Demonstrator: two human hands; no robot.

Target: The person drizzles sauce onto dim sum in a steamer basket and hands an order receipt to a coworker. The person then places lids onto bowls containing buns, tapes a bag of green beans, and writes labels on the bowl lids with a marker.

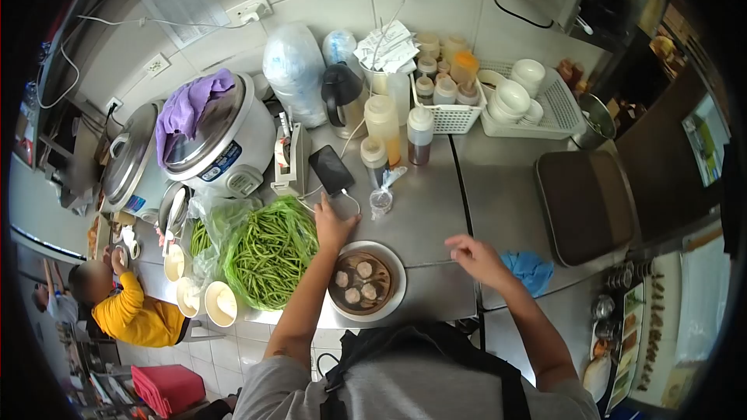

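The steamer basket (362, 310) sits on the white plate (401, 278) on the counter (429, 218). Left hand (336, 227): fingers spread, just beyond the plate, below the phone (332, 170); cable contact cannot be determined. Right hand (476, 259): fingers partly curled, no object visible, raised right of the basket, well apart.

Even, fairly bright indoor light falls on the tiled wall (327, 4) and the steel bench (424, 225), which shows soft pale glare. Wide-angle distortion bends the edges, and black vignetting darkens the corners. The bench's middle looks reasonably sharp; small details toward the sides are soft.
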